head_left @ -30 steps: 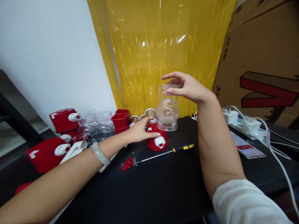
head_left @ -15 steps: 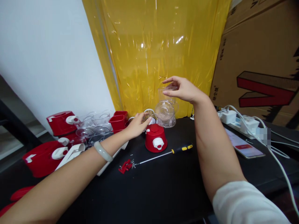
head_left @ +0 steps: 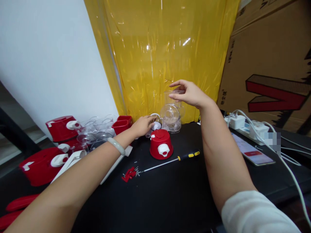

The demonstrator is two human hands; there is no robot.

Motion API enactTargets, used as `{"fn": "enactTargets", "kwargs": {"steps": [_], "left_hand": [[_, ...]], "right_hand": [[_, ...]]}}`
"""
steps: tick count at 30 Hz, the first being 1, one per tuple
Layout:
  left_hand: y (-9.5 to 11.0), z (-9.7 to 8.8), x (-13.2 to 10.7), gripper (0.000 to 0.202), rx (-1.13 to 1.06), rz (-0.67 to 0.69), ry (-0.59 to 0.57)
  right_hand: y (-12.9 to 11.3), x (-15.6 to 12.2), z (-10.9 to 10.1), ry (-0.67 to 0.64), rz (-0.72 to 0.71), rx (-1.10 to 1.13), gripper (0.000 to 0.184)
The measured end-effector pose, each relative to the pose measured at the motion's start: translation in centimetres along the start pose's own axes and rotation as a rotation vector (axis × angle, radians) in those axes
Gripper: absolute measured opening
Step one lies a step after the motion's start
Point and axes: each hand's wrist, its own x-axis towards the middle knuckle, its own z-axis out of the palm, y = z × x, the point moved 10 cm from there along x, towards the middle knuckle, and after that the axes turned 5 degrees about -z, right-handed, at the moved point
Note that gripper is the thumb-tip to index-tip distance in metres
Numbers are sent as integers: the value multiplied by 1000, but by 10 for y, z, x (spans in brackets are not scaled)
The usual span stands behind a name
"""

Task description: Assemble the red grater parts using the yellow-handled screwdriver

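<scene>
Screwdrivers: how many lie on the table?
1. The screwdriver lies on the black table, just in front of the red dome-shaped part; the cluttered left side could hide more.

The left grip (head_left: pixel 142 125) hides part of a small white piece (head_left: pixel 156 126). Whether the right grip (head_left: pixel 191 94) pinches the clear jar (head_left: pixel 171 113) is unclear. A blurred patch (head_left: pixel 271 139) masks the power strip (head_left: pixel 252 130) at 3 o'clock. The edge cuts off the red shells (head_left: pixel 19 203) at 8 o'clock.

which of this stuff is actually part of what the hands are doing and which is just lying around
In use: clear housing held by the right hand; grater drum at the left hand; red base; screwdriver; red clips.
Lying about: phone; power strip; cardboard box; spare red parts.
</scene>
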Motion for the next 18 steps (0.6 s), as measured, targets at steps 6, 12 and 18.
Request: {"fn": "enactTargets", "kwargs": {"steps": [6, 12, 18], "left_hand": [[-6, 0, 8, 42, 13, -63, -18], [-8, 0, 10, 44, 34, -110, -16], [-12, -2, 8, 46, 86, -156, 22]], "right_hand": [[2, 0, 1, -13, 12, 22, 60], [7, 1, 4, -29, 22, 25, 63], [8, 1, 5, -50, 26, 43, 63]]}}
